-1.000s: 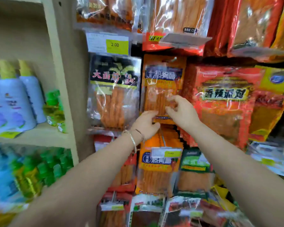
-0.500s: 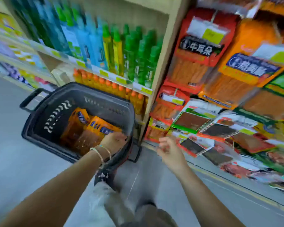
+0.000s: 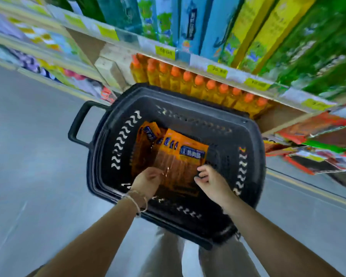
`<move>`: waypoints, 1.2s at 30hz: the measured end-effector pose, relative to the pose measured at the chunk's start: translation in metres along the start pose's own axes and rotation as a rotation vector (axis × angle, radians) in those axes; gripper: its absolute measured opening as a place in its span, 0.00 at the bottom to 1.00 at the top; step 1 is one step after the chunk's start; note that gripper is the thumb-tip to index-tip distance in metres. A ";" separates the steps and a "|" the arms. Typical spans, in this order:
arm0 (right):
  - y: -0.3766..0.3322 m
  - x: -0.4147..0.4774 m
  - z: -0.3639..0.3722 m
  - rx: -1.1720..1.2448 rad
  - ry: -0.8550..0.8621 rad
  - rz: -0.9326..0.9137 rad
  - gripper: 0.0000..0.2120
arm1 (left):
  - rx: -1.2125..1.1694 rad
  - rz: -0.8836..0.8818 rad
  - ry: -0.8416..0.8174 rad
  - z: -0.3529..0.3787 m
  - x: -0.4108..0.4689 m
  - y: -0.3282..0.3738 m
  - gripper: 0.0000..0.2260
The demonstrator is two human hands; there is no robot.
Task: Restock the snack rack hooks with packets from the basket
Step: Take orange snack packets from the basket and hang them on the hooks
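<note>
As both hands reach into the black basket (image 3: 100, 156) on the floor (image 3: 38, 156), the left hand (image 3: 148, 181) pinches the near edge of the top orange packet (image 3: 180, 162). The right hand (image 3: 212, 179), fingers curled, sits at its right side, grip unclear. Several packets (image 3: 148, 134) lie mid-basket, so restocking the snack rack (image 3: 318, 136) looks unfinished.

A smooth grey floor (image 3: 32, 166) spreads left of the left hand (image 3: 148, 181) and, past the right hand (image 3: 211, 179), carries a yellow line (image 3: 308, 189). Beyond both hands runs a pale wooden shelf (image 3: 112, 56) edged with yellow price tags (image 3: 165, 52); orange-capped bottles (image 3: 198, 85) line up beneath it, tall blue, yellow and green boxes (image 3: 248, 27) above. The light is even.
</note>
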State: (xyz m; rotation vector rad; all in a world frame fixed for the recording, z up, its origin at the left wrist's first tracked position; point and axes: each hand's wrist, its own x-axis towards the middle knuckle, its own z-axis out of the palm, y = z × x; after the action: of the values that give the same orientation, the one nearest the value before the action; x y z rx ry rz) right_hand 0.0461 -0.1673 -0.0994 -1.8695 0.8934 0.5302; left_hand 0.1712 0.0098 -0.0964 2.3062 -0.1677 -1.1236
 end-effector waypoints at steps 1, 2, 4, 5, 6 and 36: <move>0.004 0.021 0.011 0.011 0.003 0.049 0.17 | -0.002 -0.016 -0.028 0.001 0.015 -0.004 0.08; 0.010 0.040 0.022 0.032 0.006 0.106 0.17 | 0.000 -0.036 -0.066 0.004 0.029 -0.008 0.08; 0.030 0.077 0.042 0.105 0.020 0.246 0.19 | 0.016 -0.060 -0.136 0.012 0.059 -0.017 0.09; 0.041 0.094 0.051 0.164 0.044 0.320 0.19 | 0.019 -0.070 -0.146 0.016 0.073 -0.021 0.09; 0.053 0.109 0.060 0.233 0.071 0.395 0.19 | 0.013 -0.082 -0.149 0.019 0.086 -0.024 0.08; 0.092 0.163 0.095 0.856 0.108 0.413 0.20 | -0.103 -0.096 -0.125 0.029 0.167 -0.060 0.16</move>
State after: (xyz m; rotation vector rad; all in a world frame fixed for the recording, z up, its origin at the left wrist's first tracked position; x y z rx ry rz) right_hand 0.0804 -0.1646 -0.3061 -0.9450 1.3293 0.2198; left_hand 0.2488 -0.0104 -0.2574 2.1744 -0.0449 -1.2944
